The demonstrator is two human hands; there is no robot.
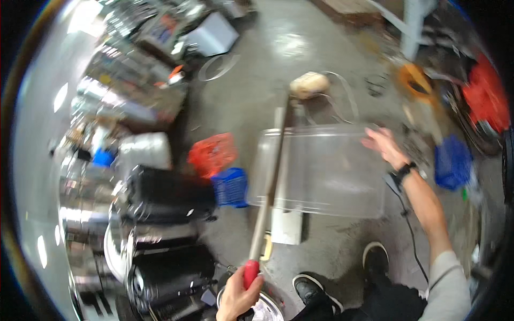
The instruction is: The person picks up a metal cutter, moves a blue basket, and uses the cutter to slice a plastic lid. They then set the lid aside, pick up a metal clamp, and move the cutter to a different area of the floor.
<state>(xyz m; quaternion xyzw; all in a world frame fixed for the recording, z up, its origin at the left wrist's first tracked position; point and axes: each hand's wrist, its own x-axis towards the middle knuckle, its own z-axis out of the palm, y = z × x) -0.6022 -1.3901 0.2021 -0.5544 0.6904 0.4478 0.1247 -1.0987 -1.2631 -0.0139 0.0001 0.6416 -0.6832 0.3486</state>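
My left hand [240, 294] is wrapped round the red end of a long pole [261, 224]. Its shaft is pale near my hand and dark brown farther off, stretching away across a clear plastic bin or panel [337, 176]. The pole's far end comes close to a beige lump [309, 85] with white cord on the floor; whether they are joined I cannot tell. My right hand [384, 144], with a dark band on the wrist, reaches to the panel's far right corner. Its fingers are stretched out and slightly blurred, and contact with the corner is unclear.
Left of the panel are a red plastic bag [212, 154] and a blue basket [230, 187]. Black cylindrical items [171, 275] crowd the left side. At right are another blue basket [452, 162], a red bag [484, 93] and a black cable [409, 230]. A white block [287, 227] lies nearby.
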